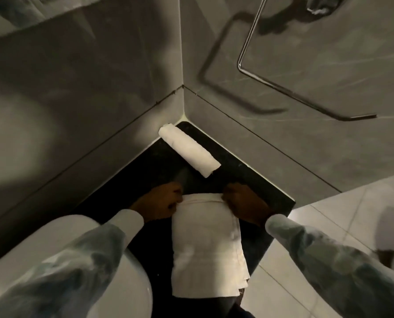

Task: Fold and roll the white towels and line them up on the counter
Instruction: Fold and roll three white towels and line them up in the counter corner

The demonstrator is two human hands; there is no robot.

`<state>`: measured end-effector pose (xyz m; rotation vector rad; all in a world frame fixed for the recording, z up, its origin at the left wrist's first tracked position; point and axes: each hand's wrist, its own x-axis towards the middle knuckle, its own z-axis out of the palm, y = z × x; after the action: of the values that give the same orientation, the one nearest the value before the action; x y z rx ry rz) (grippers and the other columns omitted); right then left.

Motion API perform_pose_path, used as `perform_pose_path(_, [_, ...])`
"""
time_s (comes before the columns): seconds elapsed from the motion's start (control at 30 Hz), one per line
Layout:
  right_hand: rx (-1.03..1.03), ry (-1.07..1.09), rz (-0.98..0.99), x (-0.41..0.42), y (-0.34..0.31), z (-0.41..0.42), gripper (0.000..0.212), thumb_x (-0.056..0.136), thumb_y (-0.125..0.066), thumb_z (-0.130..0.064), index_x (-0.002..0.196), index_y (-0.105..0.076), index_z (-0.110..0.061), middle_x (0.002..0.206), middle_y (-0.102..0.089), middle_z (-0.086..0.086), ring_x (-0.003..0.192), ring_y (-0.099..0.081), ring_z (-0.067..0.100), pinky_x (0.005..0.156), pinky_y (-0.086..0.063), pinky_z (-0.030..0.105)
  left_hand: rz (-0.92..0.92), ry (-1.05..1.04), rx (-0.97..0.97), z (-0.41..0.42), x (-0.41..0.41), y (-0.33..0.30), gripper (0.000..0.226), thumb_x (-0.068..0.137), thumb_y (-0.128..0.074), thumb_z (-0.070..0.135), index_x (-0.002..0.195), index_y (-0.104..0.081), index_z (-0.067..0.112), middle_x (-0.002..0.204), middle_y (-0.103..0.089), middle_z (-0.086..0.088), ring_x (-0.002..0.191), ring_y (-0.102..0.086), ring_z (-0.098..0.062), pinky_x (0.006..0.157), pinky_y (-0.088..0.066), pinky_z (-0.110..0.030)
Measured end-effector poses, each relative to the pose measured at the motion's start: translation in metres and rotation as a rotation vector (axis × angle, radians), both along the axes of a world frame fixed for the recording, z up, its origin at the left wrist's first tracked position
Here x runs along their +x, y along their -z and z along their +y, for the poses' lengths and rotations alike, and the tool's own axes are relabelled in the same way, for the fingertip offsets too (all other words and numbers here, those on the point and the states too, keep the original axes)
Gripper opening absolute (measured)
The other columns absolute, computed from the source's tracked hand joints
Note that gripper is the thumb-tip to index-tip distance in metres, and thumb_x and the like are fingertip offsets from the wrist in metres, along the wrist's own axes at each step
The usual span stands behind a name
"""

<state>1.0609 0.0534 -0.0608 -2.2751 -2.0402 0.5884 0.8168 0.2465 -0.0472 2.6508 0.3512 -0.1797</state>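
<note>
A folded white towel [207,246] lies flat on the black counter [159,164], its long side running toward me and its near end hanging over the front edge. My left hand [159,200] grips the towel's far left corner. My right hand [244,203] grips the far right corner, and the far edge between them is turned up in a small fold. A rolled white towel [189,150] lies in the far corner of the counter, angled along the wall and apart from both hands.
Grey tiled walls meet at the corner behind the counter. A chrome towel bar [283,88] hangs on the right wall. A white basin [134,283] sits at the lower left, under my left sleeve. Pale floor tiles [329,226] lie to the right.
</note>
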Motion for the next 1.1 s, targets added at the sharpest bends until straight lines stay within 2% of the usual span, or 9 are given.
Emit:
perform_pose_path(0.13, [-0.037,0.165,0.181,-0.005,-0.016,0.012,0.029,0.090,-0.058,-0.034,0.093,-0.069,-0.008,0.107,-0.064,0.010,0.096,-0.060,0.028,0.084,-0.052,0.043,0.058,-0.093,-0.107,0.006,0.008,-0.007,0.024,0.082,-0.062,0.025,0.089,-0.072,0.005,0.102,-0.067,-0.011,0.091,-0.064,-0.022,0.085,-0.054,-0.033])
perform_pose_path(0.23, [-0.096,0.303,0.319,0.005,-0.016,0.029,0.019,0.083,-0.074,-0.027,0.083,-0.073,-0.008,0.094,-0.071,0.008,0.084,-0.066,0.020,0.083,-0.055,0.036,0.097,-0.186,-0.191,0.012,0.009,-0.006,0.012,0.083,-0.069,0.025,0.088,-0.072,0.015,0.096,-0.067,-0.002,0.086,-0.064,-0.013,0.082,-0.057,-0.037])
perform_pose_path(0.33, [-0.147,0.363,0.399,0.012,-0.013,0.037,0.031,0.073,-0.084,-0.026,0.097,-0.072,-0.011,0.097,-0.072,0.007,0.087,-0.068,0.019,0.083,-0.054,0.029,0.072,-0.265,-0.274,0.010,0.013,-0.012,0.018,0.079,-0.074,0.017,0.094,-0.065,0.015,0.094,-0.067,-0.004,0.084,-0.064,-0.014,0.080,-0.058,-0.034])
perform_pose_path(0.5, [-0.122,0.183,0.249,0.000,-0.002,0.023,0.038,0.086,-0.069,-0.026,0.120,-0.063,-0.011,0.127,-0.058,0.012,0.118,-0.053,0.029,0.102,-0.043,0.039,0.066,-0.147,-0.163,-0.001,0.012,0.000,0.025,0.087,-0.063,0.008,0.112,-0.063,0.006,0.117,-0.059,-0.015,0.109,-0.055,-0.026,0.093,-0.040,-0.028])
perform_pose_path(0.6, [0.103,-0.071,0.019,-0.012,0.005,0.005,0.034,0.086,-0.066,-0.022,0.116,-0.057,-0.008,0.119,-0.057,0.017,0.108,-0.055,0.037,0.090,-0.048,0.046,0.000,-0.046,-0.052,-0.010,0.006,0.004,0.019,0.085,-0.056,0.010,0.103,-0.062,0.008,0.114,-0.061,-0.017,0.108,-0.054,-0.026,0.094,-0.042,-0.027])
perform_pose_path(0.73, [0.277,-0.318,-0.183,-0.022,0.010,-0.018,0.033,0.081,-0.068,-0.014,0.110,-0.051,-0.012,0.112,-0.057,0.013,0.096,-0.055,0.031,0.077,-0.050,0.039,-0.035,0.043,0.096,-0.033,0.007,-0.008,0.026,0.093,-0.042,0.012,0.103,-0.061,-0.001,0.110,-0.062,-0.023,0.106,-0.051,-0.036,0.093,-0.040,-0.043])
perform_pose_path(0.93, [0.203,-0.314,-0.110,-0.018,0.007,-0.034,0.033,0.083,-0.066,-0.020,0.115,-0.058,-0.017,0.120,-0.054,0.010,0.104,-0.050,0.028,0.086,-0.048,0.039,0.001,0.121,0.040,-0.037,-0.006,-0.021,0.025,0.096,-0.048,0.020,0.108,-0.063,0.004,0.115,-0.060,-0.017,0.106,-0.051,-0.026,0.093,-0.047,-0.038])
perform_pose_path(1.03, [0.141,-0.204,0.097,-0.014,-0.007,-0.032,0.022,0.093,-0.054,-0.025,0.108,-0.065,-0.014,0.114,-0.060,0.011,0.100,-0.058,0.028,0.088,-0.051,0.041,0.041,0.074,-0.104,-0.028,-0.003,-0.020,0.013,0.086,-0.062,0.012,0.094,-0.072,0.007,0.103,-0.063,-0.014,0.092,-0.060,-0.024,0.081,-0.054,-0.038])
perform_pose_path(1.1, [0.054,-0.085,0.229,-0.013,-0.015,-0.021,0.017,0.090,-0.059,-0.021,0.099,-0.069,-0.012,0.106,-0.065,0.011,0.095,-0.062,0.028,0.086,-0.052,0.041,0.063,-0.032,-0.161,-0.024,0.001,-0.017,0.021,0.081,-0.068,0.008,0.102,-0.068,0.007,0.110,-0.059,-0.013,0.097,-0.060,-0.024,0.086,-0.050,-0.032])
